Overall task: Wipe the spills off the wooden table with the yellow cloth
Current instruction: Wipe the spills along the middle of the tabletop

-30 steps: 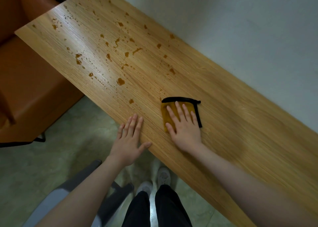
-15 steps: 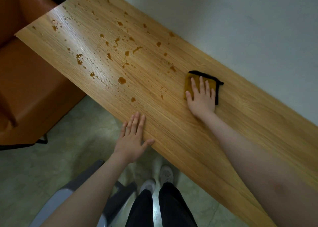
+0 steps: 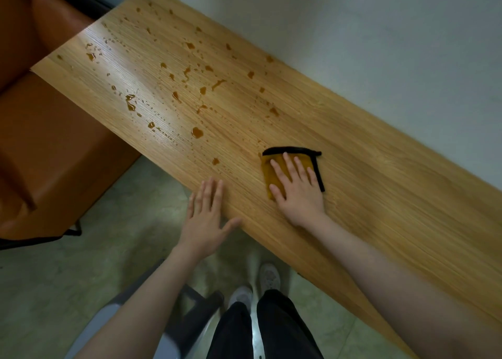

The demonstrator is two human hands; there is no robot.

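- The right hand (image 3: 296,187) lies flat on the yellow cloth (image 3: 271,178), fingers straight and spread, pressing it to the wooden table (image 3: 380,195); nothing is pinched or curled round, so the grip is released
- The yellow cloth is folded small, with black edging along its far side and its right side; it sits near the table's near edge, at about 1 o'clock from the left hand (image 3: 205,217)
- The left hand rests palm-down at the table's near edge, fingers straight and together, thumb out to the right; its fingertips lie on the wood while the palm hangs over the floor (image 3: 81,271); it holds nothing
- The spills (image 3: 197,132) are amber drops and small puddles scattered across the table's left half, from 9 to 11 o'clock of the cloth; the nearest drop (image 3: 215,161) lies at 9 o'clock of the cloth and 12 o'clock of the left hand
- The table's far long edge runs along a pale wall (image 3: 380,46); an orange seat (image 3: 54,152) stands at the table's left end
- Below, dark trousers (image 3: 260,331) and pale shoes (image 3: 269,277) stand on the floor beside a grey chair (image 3: 190,318)
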